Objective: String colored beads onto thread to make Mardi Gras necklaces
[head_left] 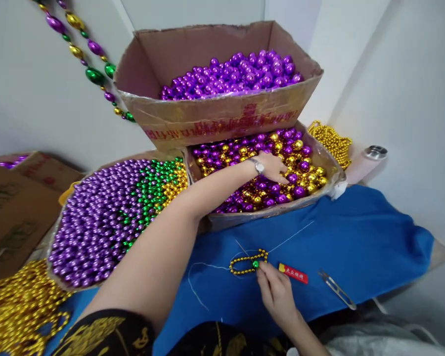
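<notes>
My left hand [270,167], with a watch [258,167] on its wrist, reaches into a cardboard box of loose purple and gold beads [265,190]. Its fingers look slightly apart, and the fingertips are partly lost among the beads. Lower down, my right hand [276,291] is closed, pinching at a green bead [255,264] beside a small loop of gold beads [241,272]. Pale thread [203,264] runs out from the loop to both sides across the blue cloth [371,232]. A thin straight piece, perhaps a needle, sticks up beside the loop.
A box of purple beads [244,74] stands above and behind. Purple, green and gold bead strands [96,227] fill a container at left. A red packet [294,273], thread snips [337,289] and a pink flask [363,165] are at right. Gold strands [18,306] lie lower left.
</notes>
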Available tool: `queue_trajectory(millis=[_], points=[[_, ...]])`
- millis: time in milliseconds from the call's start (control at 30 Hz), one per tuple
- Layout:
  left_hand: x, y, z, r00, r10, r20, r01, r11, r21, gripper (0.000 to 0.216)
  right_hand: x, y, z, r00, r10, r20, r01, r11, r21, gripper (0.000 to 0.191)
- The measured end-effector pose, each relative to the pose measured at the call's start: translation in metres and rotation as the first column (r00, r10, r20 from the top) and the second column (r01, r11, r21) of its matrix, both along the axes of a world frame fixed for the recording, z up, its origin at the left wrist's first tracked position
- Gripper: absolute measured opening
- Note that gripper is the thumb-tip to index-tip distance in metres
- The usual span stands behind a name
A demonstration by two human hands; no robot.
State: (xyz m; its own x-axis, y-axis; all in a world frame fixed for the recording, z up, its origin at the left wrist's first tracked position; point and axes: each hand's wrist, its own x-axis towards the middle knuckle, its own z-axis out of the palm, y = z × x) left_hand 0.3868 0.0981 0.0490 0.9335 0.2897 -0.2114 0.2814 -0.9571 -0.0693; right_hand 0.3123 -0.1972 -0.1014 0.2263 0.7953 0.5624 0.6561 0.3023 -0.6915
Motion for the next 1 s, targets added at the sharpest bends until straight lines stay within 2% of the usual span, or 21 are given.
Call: queue_trajectory(millis=[200, 300, 367, 467, 567, 633, 700, 767, 833, 900, 1000], points=[[-0.094, 0.023, 0.011, 0.99, 0.124, 0.063, -0.128, 0.99, 0.053, 0.056, -0.006, -0.003, 0.001, 1.0, 0.016, -0.02, -0.016, 0.999, 0.031, 0.019], [-0.12, 0.026, 0.025, 0.977, 0.185, 0.11, -0.192, 0.98, 0.053, 0.054, -0.005, -0.007, -0.001, 0.999, 0.018, -0.047, -0.017, 1.0, 0.018, 0.018], [-0.112, 0.021, 0.035, 0.968, 0.164, 0.188, -0.182, 0.98, 0.081, 0.055, -0.004, -0.008, -0.002, 0.998, 0.015, -0.06, -0.015, 1.0, 0.005, 0.018], [-0.058, 0.001, 0.038, 0.955, -0.032, 0.296, -0.011, 0.99, 0.141, 0.049, -0.001, -0.006, 0.0, 0.998, 0.01, -0.063, -0.011, 1.0, -0.013, 0.017], [0.02, -0.03, 0.019, 0.921, -0.248, 0.301, 0.229, 0.969, 0.096, 0.044, 0.001, -0.004, 0.005, 0.999, -0.009, -0.051, 0.008, 1.0, -0.023, 0.018], [0.062, -0.046, 0.002, 0.926, -0.264, 0.271, 0.274, 0.962, 0.004, 0.041, 0.003, -0.005, 0.007, 0.999, -0.018, -0.041, 0.017, 1.0, -0.023, 0.019], [0.086, -0.053, -0.012, 0.949, -0.231, 0.215, 0.255, 0.963, -0.09, 0.04, 0.004, -0.008, 0.006, 0.999, -0.028, -0.04, 0.027, 0.999, -0.031, 0.02], [0.088, -0.05, -0.021, 0.968, -0.201, 0.147, 0.222, 0.965, -0.139, 0.037, 0.005, -0.011, 0.001, 0.998, -0.039, -0.052, 0.037, 0.998, -0.05, 0.021], [0.072, -0.04, -0.023, 0.978, -0.196, 0.075, 0.205, 0.969, -0.141, 0.033, 0.005, -0.013, -0.004, 0.997, -0.038, -0.07, 0.033, 0.997, -0.069, 0.02], [0.045, -0.028, -0.021, 0.982, -0.189, 0.024, 0.19, 0.971, -0.141, 0.032, 0.003, -0.013, -0.008, 0.996, -0.025, -0.081, 0.019, 0.997, -0.075, 0.019], [-0.002, -0.011, -0.013, 0.988, -0.146, 0.051, 0.152, 0.978, -0.141, 0.031, 0.0, -0.011, -0.008, 0.997, 0.004, -0.072, -0.009, 0.997, -0.071, 0.017]])
